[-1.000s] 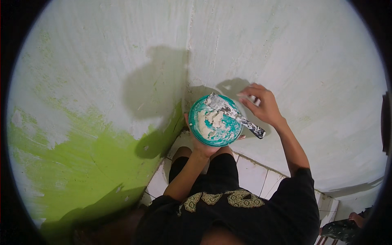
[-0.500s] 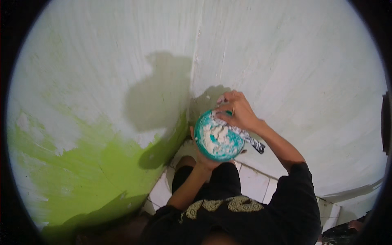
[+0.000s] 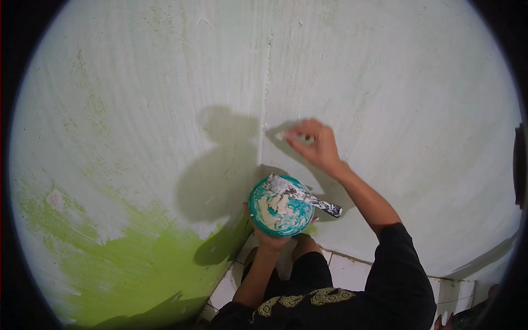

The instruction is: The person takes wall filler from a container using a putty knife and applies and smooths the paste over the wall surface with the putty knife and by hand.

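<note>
My left hand [image 3: 269, 242] cradles a teal bowl [image 3: 286, 225] from below, its fingers curled around the sides. Creamy white paste [image 3: 269, 210] is smeared inside it. Lying across the bowl is a putty knife [image 3: 329, 208], its blade coated in paste and its dark, smudged handle jutting over the right rim. Above the bowl, my right hand [image 3: 313, 143] is raised near the corner seam, fingertips pinched around a small pale bit too blurred to make out.
Two pale walls [image 3: 385, 82] meet in a vertical corner ahead, the left one patchily green [image 3: 148, 269] low down. White floor tiles [image 3: 346, 269] lie below. A dark object [image 3: 517, 165] stands at the far right edge. Part of another person [image 3: 473, 313] shows at the bottom right.
My right hand has moved from over the bowl up and left toward the corner. The bowl in my left hand sits lower in view, and more of the upper wall shows.
</note>
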`<action>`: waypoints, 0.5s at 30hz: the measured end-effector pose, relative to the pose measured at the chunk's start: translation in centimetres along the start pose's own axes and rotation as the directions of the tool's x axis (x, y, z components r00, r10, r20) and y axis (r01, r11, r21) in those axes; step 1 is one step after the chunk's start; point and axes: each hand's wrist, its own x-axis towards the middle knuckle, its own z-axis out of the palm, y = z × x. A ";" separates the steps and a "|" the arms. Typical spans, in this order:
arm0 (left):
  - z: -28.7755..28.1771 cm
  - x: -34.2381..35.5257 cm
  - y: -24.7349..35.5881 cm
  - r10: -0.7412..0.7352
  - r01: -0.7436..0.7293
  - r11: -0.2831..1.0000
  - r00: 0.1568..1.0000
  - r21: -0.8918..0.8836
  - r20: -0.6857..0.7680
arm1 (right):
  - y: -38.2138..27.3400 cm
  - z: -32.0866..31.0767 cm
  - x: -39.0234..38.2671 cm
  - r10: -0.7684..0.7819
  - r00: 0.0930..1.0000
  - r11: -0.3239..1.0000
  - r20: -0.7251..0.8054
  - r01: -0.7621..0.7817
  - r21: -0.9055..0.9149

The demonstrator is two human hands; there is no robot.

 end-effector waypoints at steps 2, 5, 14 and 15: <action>-0.2 0.2 -0.2 0.072 -0.051 0.981 0.992 0.187 -0.107 | -0.3 -1.1 3.6 -0.071 0.991 0.991 -0.117 0.057 -0.117; 1.7 0.2 -0.6 -0.016 0.008 0.990 0.998 0.144 0.057 | 1.3 -1.9 9.2 -0.398 0.875 0.870 -0.277 0.263 -0.417; 0.1 -0.2 -0.3 0.116 -0.103 0.987 0.988 0.123 -0.102 | 2.7 0.7 17.6 -0.424 0.841 0.794 -0.335 0.167 -0.584; 0.2 -0.3 -0.2 0.080 -0.071 0.993 0.992 0.090 -0.100 | 2.7 1.1 17.9 -0.420 0.845 0.796 -0.331 0.168 -0.582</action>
